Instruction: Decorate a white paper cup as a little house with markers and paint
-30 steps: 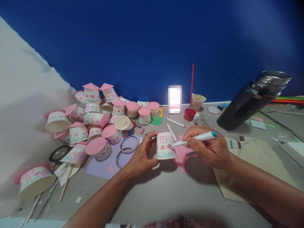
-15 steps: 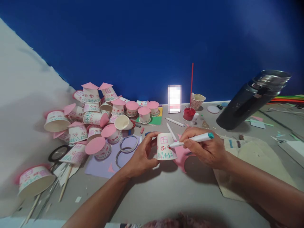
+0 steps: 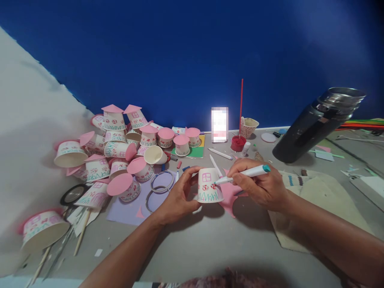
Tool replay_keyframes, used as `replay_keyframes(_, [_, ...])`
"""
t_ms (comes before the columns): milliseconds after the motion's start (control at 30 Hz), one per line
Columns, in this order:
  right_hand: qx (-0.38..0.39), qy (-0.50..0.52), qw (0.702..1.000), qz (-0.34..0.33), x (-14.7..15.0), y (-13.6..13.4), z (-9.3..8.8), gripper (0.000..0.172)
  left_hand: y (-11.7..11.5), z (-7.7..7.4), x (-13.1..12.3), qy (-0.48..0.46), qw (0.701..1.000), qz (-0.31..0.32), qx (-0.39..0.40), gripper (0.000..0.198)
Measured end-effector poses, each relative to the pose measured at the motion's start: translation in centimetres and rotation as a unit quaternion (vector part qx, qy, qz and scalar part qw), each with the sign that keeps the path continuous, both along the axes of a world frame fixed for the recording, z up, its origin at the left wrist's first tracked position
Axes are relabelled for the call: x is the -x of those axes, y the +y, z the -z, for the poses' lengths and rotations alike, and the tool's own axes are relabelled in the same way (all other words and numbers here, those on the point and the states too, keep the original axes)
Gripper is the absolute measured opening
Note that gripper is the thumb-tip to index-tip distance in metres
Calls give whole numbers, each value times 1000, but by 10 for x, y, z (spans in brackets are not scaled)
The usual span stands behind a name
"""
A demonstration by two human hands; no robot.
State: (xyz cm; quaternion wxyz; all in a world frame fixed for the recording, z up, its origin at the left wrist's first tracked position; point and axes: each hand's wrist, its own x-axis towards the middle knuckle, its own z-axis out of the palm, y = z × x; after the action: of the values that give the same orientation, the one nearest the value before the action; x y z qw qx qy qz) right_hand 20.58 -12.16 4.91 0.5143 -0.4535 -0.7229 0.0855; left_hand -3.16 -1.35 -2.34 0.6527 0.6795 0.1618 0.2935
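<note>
Upside down in front of me is a white paper cup [image 3: 210, 186] drawn with a pink window, red flowers and green grass. My left hand [image 3: 181, 194] grips its left side between thumb and fingers. A white marker with a green end [image 3: 252, 172] is pinched in my right hand [image 3: 262, 186], its tip at the cup's right side by the red flowers. Behind the cup a white and pink marker [image 3: 215, 165] lies on the table, and cut pink paper [image 3: 230, 200] lies partly hidden under my right hand.
Decorated cups with pink paper roofs [image 3: 120, 184] are heaped at left. Wire rings [image 3: 162, 182] lie on purple paper [image 3: 123, 210]. A glowing screen [image 3: 220, 124], a red pot [image 3: 238, 144] and a woven cup [image 3: 250, 127] stand at back. A black flask [image 3: 309, 128] rises at right beside beige cloth [image 3: 324, 204].
The marker tip has shifted slightly right and up on the cup. My left hand keeps its hold, and the view has moved a little.
</note>
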Motion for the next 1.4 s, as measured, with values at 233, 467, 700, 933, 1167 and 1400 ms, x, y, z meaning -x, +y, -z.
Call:
replay_keyframes(233, [-12,-1,1000,5,1,0,-3,19,1,0,-1,-5,1000,-3,6,81])
replay_keyframes(467, [-20,0,1000,2,2,1,-2,18,1,1,-1,-7,1000,-1,-6,81])
replay_keyframes(700, [-24,-2,1000,12,2,-2,-2,19,4,8,-1,-15,1000,-5,8,84])
replay_keyframes(933, [-22,3,1000,14,2,-1,0,20,4,5,-1,-4,1000,-2,-5,82])
replay_keyframes(1167, [-5,10,1000,-10,4,-2,0,20,2,3,-2,4,1000,-16,-10,80])
replay_keyframes(1400, [7,-14,1000,-15,5,0,3,19,0,-3,-2,25,999,-16,-16,77])
